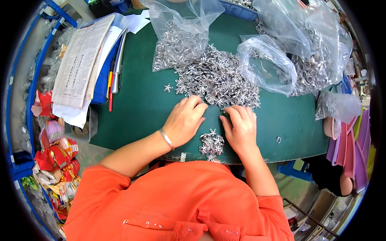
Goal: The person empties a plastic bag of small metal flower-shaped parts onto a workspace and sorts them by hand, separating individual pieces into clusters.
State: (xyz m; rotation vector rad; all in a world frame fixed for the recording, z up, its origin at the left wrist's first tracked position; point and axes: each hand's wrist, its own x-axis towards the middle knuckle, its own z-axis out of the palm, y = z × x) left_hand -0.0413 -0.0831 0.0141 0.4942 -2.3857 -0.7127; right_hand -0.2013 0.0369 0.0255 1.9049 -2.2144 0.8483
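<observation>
A big pile of silvery flower-shaped metal pieces (219, 76) spreads over the green tabletop in front of me. My left hand (185, 122) is at the pile's near edge, fingers bent, thumb apart from the forefinger. Just to its right, my right hand (242, 127) meets the same edge, also with bent fingers and a separate thumb. No piece shows between thumb and fingers of either hand, though some fingertips are partly hidden among the pieces. Between my wrists, close to the table's front edge, sits a small heap of the same flower pieces (212, 144).
Clear plastic bags of metal rings (177, 48) stand behind the pile and at the right (317, 68). One small metal piece (278, 139) lies right of my right hand. Papers (78, 64) and pens (116, 76) are at the left. Blue shelving (38, 72) stands beyond them.
</observation>
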